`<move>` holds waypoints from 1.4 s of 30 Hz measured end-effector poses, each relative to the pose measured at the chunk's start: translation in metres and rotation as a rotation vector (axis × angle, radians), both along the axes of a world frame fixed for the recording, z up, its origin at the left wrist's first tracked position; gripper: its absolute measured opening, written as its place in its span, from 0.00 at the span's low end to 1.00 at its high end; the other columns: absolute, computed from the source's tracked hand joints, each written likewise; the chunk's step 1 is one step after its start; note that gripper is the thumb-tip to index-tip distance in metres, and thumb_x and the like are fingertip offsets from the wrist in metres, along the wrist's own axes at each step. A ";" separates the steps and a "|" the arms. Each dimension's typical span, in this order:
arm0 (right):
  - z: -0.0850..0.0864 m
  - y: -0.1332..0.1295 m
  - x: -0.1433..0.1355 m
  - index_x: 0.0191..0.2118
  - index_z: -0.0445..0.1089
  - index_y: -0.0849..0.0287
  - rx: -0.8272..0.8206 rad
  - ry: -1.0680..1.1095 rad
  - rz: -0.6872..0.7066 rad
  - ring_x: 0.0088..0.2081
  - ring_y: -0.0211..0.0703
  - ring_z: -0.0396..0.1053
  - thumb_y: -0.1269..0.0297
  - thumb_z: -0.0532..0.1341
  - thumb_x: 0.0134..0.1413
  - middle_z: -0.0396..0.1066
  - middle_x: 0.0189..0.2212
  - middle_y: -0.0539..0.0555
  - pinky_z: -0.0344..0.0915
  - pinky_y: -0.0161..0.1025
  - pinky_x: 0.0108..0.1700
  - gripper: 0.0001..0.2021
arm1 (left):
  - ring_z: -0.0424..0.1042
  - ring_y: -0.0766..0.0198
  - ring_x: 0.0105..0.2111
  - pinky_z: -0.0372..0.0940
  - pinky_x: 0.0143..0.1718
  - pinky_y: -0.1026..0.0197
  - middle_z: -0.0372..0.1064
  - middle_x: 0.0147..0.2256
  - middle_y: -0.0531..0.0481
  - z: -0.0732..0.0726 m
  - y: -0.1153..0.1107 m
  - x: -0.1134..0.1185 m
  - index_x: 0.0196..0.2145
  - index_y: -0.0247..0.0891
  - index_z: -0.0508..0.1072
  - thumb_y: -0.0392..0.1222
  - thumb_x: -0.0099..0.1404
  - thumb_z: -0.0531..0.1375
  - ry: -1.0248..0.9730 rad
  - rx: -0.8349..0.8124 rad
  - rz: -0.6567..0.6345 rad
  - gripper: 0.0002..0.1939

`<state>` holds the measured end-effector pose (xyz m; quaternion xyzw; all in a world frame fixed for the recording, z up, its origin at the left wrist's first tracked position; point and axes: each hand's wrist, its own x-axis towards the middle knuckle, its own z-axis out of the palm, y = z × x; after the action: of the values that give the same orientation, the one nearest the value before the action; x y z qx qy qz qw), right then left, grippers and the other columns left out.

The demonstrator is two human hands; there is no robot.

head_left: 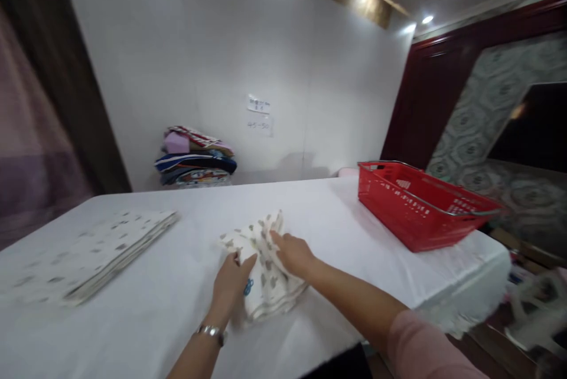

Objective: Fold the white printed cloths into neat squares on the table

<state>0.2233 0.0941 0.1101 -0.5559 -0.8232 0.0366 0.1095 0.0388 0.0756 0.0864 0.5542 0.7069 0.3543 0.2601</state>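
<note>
A small white cloth (269, 275) with grey-brown printed shapes and a blue motif lies bunched and partly folded at the middle of the table. My left hand (233, 278), a metal-banded watch on its wrist, holds the cloth's left edge between thumb and fingers. On the other side, my right hand (292, 252) grips the raised, crumpled upper right part. The cloth hides some of the fingertips. Off to the left rests a larger folded white fabric (106, 249) with similar grey marks, apart from both hands.
A red plastic basket (398, 213) with metal handles stands at the table's right end. Behind the far edge, a stack of folded textiles (195, 157) sits against the wall. The white-covered table (195, 219) drops off at the right, near a white plastic stool (538, 302).
</note>
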 end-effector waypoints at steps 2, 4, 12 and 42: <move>0.010 -0.009 -0.006 0.63 0.45 0.51 0.044 -0.033 0.059 0.40 0.49 0.69 0.64 0.51 0.55 0.68 0.43 0.58 0.63 0.41 0.38 0.29 | 0.71 0.48 0.42 0.62 0.40 0.55 0.70 0.42 0.37 0.006 -0.002 0.010 0.49 0.30 0.64 0.58 0.55 0.55 0.057 0.017 -0.024 0.32; 0.017 -0.016 -0.006 0.63 0.44 0.51 0.060 -0.020 0.088 0.40 0.49 0.69 0.60 0.51 0.55 0.69 0.43 0.57 0.63 0.41 0.37 0.29 | 0.70 0.47 0.43 0.63 0.41 0.54 0.69 0.44 0.36 0.009 -0.004 0.019 0.52 0.31 0.62 0.59 0.55 0.54 0.095 0.017 -0.056 0.34; 0.030 -0.029 0.026 0.64 0.40 0.55 -0.098 0.085 0.111 0.46 0.54 0.69 0.48 0.50 0.54 0.69 0.48 0.58 0.64 0.44 0.41 0.35 | 0.71 0.49 0.41 0.64 0.42 0.52 0.71 0.41 0.39 0.008 -0.008 0.048 0.50 0.35 0.64 0.61 0.57 0.50 -0.045 0.007 -0.174 0.31; 0.020 -0.012 0.137 0.57 0.60 0.56 -0.464 0.856 -0.245 0.36 0.42 0.68 0.72 0.66 0.27 0.71 0.37 0.50 0.64 0.37 0.39 0.42 | 0.73 0.54 0.39 0.68 0.42 0.53 0.73 0.42 0.41 -0.015 -0.010 0.094 0.53 0.34 0.64 0.62 0.54 0.54 -0.407 -0.025 -0.486 0.36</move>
<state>0.3604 0.0816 0.1298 -0.5932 -0.6035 0.4303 0.3144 0.1326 0.0657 0.0710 0.6214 0.4914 0.3766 0.4803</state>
